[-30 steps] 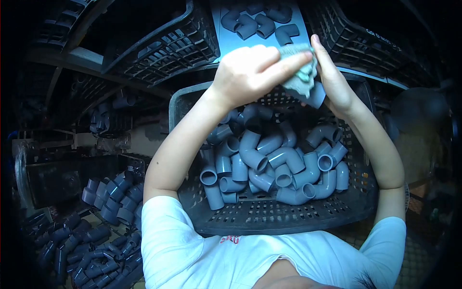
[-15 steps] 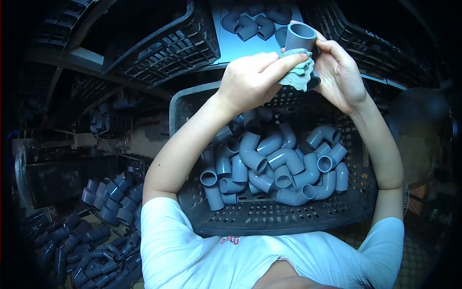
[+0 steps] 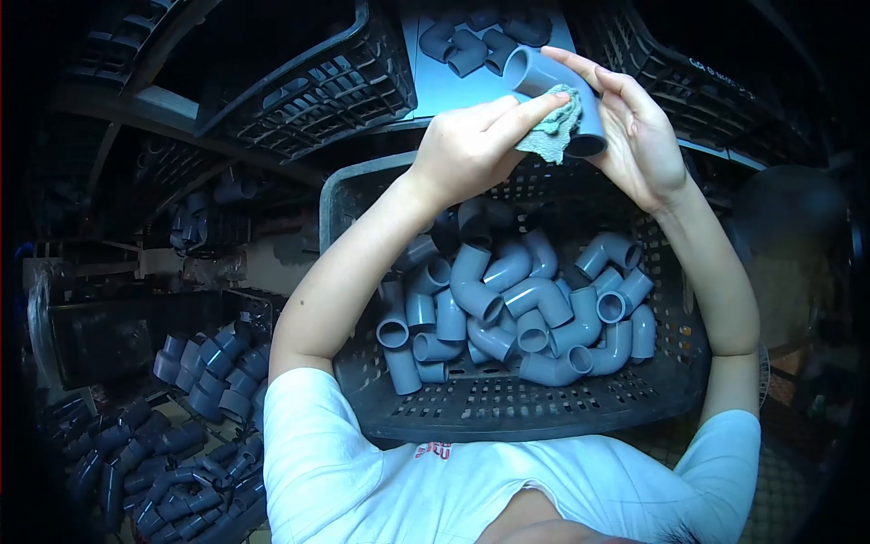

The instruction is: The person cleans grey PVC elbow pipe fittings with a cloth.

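A grey pipe elbow (image 3: pixel 587 102) is up above the far end of the black crate, its one mouth pointing to the upper left and its other mouth facing down. My right hand (image 3: pixel 642 136) grips the elbow from its right side, fingers behind it. Pinched in my left hand (image 3: pixel 476 145) is a crumpled pale green cloth (image 3: pixel 551 131), which lies against the elbow's inner bend. Beneath my arms, the black plastic crate (image 3: pixel 535 424) holds many loose grey elbows (image 3: pixel 539 299).
Several elbows lie on a white surface (image 3: pixel 444 91) beyond the crate. Black crates stand at the upper left (image 3: pixel 313 95) and upper right (image 3: pixel 680 86). Piles of grey fittings (image 3: pixel 172 462) cover the floor at the lower left.
The elbow has turned in my right hand: its upper mouth swung from facing up toward me to pointing left. The cloth shifted slightly left and down along with my left fingers.
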A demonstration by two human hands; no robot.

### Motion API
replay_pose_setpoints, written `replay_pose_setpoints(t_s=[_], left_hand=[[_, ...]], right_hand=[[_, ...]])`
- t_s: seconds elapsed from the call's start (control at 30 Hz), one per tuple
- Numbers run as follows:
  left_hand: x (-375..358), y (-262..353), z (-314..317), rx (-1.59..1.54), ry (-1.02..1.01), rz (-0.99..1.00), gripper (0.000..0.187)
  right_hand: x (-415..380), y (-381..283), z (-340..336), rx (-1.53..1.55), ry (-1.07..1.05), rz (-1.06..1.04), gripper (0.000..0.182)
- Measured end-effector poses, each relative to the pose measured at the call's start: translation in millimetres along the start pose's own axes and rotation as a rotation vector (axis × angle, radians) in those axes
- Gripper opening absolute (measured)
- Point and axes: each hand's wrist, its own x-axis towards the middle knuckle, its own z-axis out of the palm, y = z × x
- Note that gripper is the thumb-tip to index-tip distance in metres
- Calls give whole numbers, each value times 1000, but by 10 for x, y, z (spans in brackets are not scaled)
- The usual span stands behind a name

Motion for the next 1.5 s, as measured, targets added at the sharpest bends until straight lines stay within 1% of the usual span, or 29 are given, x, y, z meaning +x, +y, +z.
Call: replay_pose_setpoints(t_s=[0.13,0.2,0.23,0.27,0.33,0.4,0.43,0.47,0.53,0.67,0.73,0.77,0.83,0.87,0.93,0.97,1.0,1.07,1.13,1.2,1.23,1.27,1.33,1.4,1.47,1.5], left_hand=[[-43,-16,69,4,32,30,71],[-19,68,108,-65,66,-54,74],[12,149,118,-94,85,-76,72],[30,226,154,-51,78,-94,71],[70,317,122,-45,77,-127,70],[54,219,117,-17,73,-109,69],[45,171,112,15,72,-89,69],[23,151,116,17,74,-90,69],[30,139,110,76,79,-29,67],[139,288,74,63,65,-55,69],[138,258,82,45,114,-24,72],[100,205,116,46,116,-11,74],[85,155,82,83,119,15,73],[82,142,63,112,117,45,72],[90,153,68,157,139,48,69],[95,162,73,192,155,54,66],[107,170,55,194,156,54,66],[143,191,0,314,163,111,58],[147,206,-16,360,169,97,56],[146,192,-15,406,175,85,53],[143,159,-11,413,197,91,52],[141,135,-14,421,220,97,51],[140,97,-93,468,215,106,51],[159,83,-142,510,207,116,50],[175,79,-172,612,218,101,51],[183,86,-154,613,210,88,51]], right_hand=[[-8,-8,35,-82,45,-25,61],[-15,-4,52,-47,56,-33,67],[-5,32,40,-86,30,-17,70],[3,84,25,-125,6,-1,72],[-24,118,44,-163,47,21,76],[-21,91,38,-206,63,-2,79],[-19,46,78,-134,92,-27,77],[-1,23,66,-128,120,-44,77],[-13,-15,74,-114,162,-52,75],[14,139,64,-82,134,10,74],[17,167,61,-93,141,-36,61],[15,148,67,-93,136,-34,61],[14,65,66,42,225,-56,48],[21,56,48,38,213,-55,48],[21,67,1,161,286,-72,40],[17,68,-7,208,245,-32,38],[4,91,26,207,243,-32,38],[-39,183,119,43,264,61,37],[-62,261,90,24,236,78,36],[-33,228,97,-170,212,-53,37],[0,223,42,-236,164,-146,38],[-7,188,59,-236,161,-146,38],[-33,64,118,-174,258,-112,39],[-42,77,102,-148,247,-107,40],[-32,182,127,-197,238,-40,40],[-57,237,174,-236,257,23,40]])
